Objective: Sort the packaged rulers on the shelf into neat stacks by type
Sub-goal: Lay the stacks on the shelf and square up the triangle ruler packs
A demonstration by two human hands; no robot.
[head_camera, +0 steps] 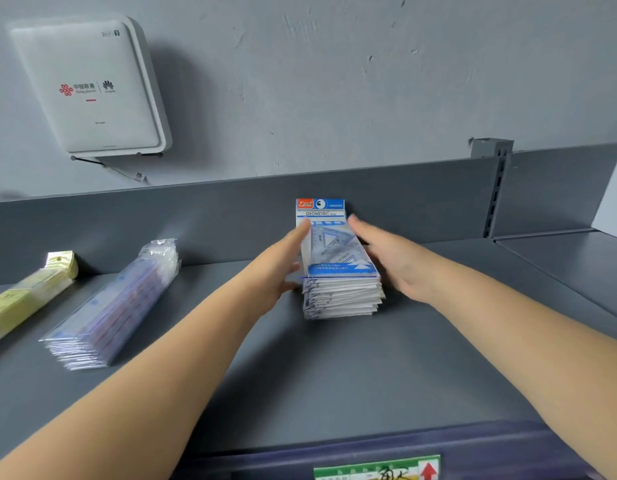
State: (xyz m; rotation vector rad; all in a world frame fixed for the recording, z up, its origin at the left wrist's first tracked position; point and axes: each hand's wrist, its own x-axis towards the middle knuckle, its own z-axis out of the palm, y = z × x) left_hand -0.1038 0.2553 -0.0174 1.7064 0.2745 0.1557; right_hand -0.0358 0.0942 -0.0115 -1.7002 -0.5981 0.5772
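At far left we see a yellow pack stack (26, 296) lying on the grey shelf (335, 375), and just right of it a stack of clear-sleeved straight rulers (109, 306). Right of centre sits the stack of geometric ruler sets (341, 289), its far end against the shelf's back wall. Our left hand (283, 265) lies flat along its left edge, fingers straight and together, thumb low on the near corner. Our right hand (386, 254) flanks the right edge, fingers straight and loosely together. To square it well, we judge both palms should press inward evenly, since the slick sleeves could slide and the lower packs fan out.
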